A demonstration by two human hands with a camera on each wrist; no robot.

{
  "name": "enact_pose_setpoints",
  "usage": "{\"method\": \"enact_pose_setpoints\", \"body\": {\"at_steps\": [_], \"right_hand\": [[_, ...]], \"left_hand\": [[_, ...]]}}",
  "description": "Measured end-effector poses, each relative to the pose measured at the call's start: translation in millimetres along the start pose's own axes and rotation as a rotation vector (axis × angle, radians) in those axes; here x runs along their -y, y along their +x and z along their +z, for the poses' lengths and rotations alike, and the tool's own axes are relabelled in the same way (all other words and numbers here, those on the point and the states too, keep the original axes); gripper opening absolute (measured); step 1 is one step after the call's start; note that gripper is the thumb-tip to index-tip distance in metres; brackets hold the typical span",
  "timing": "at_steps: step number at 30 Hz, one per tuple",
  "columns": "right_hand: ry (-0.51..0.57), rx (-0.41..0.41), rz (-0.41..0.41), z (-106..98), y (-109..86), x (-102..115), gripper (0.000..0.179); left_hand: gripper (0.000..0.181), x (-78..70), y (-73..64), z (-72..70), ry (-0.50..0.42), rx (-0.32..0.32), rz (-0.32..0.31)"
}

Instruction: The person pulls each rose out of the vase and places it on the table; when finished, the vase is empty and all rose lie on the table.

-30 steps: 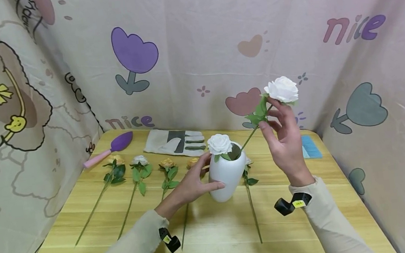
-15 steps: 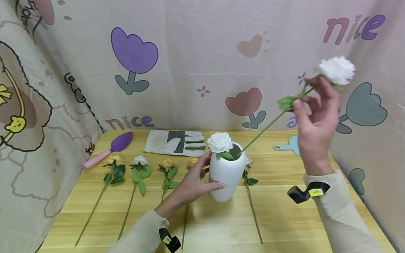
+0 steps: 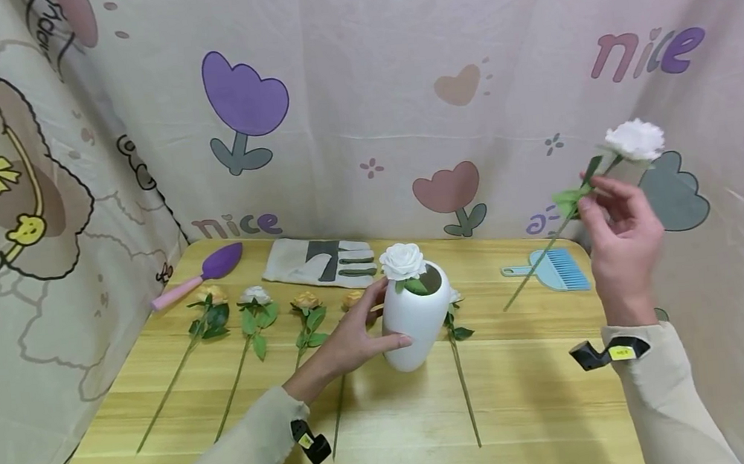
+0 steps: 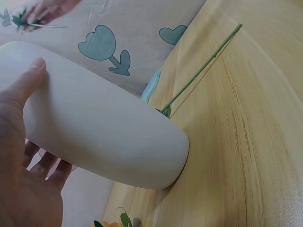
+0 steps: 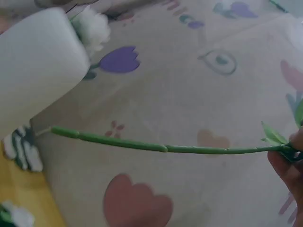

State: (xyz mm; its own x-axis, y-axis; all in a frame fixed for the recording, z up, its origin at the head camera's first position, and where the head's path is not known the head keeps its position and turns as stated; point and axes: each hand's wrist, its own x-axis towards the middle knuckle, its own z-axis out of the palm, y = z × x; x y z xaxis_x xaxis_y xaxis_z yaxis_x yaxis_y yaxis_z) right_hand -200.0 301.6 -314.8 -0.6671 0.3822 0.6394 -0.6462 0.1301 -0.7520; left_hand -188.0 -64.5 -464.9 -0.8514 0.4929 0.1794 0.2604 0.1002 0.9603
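Note:
My left hand (image 3: 362, 334) grips a white vase (image 3: 415, 325) from its left side, thumb across the front. The left wrist view shows the vase (image 4: 104, 118) with its base on the table. One white rose (image 3: 403, 262) stands in the vase's mouth, its bloom over the left rim. Over to the right and above the table, my right hand (image 3: 624, 237) pinches another white rose (image 3: 635, 141) by its stem just below the bloom. Its stem slants down to the left, apart from the vase. In the right wrist view, the green stem (image 5: 161, 147) runs bare across the picture.
Left of the vase lie a yellow rose (image 3: 210, 300), a white rose (image 3: 256, 297) and more yellow ones, partly behind my left arm. Another rose's stem (image 3: 466, 395) lies right of the vase. Farther back are a purple trowel (image 3: 222, 261), a glove (image 3: 317, 261) and a blue dustpan (image 3: 544, 269).
My right hand has drawn the white rose out of the vase, moving right. Its stem end has left the mouth. My left hand and the vase have stayed in place.

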Motion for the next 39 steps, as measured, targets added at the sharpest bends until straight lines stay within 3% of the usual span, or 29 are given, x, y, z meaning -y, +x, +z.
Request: {"method": "enact_pose_setpoints", "body": {"at_steps": [7,16,23,31,35,39], "right_hand": [[-0.304,0.227,0.189,-29,-26.3,-47,0.033],[-0.529,0.537,0.291,-48,-68.3,-102,0.033],[-0.613,0.662,0.38,-49,-94.1,-132,0.031],[-0.593,0.747,0.544,-53,-117.7,-154,0.03],[-0.623,0.783,0.565,-53,-123.0,-157,0.029],[-0.663,0.804,0.536,-54,-124.3,-157,0.027]], "left_hand": [[0.102,-0.1,-0.2,0.1,-0.005,0.001,-0.002],[0.103,0.3,-0.6,-0.6,-0.023,0.001,-0.018],[0.104,-0.7,-0.7,-0.4,-0.03,0.0,-0.024],[0.104,-2.0,-1.1,0.8,-0.039,0.011,-0.031],[0.104,-1.2,-1.0,0.3,-0.034,0.006,-0.036],[0.106,-1.3,-1.2,-0.2,-0.025,0.001,-0.038]]}}
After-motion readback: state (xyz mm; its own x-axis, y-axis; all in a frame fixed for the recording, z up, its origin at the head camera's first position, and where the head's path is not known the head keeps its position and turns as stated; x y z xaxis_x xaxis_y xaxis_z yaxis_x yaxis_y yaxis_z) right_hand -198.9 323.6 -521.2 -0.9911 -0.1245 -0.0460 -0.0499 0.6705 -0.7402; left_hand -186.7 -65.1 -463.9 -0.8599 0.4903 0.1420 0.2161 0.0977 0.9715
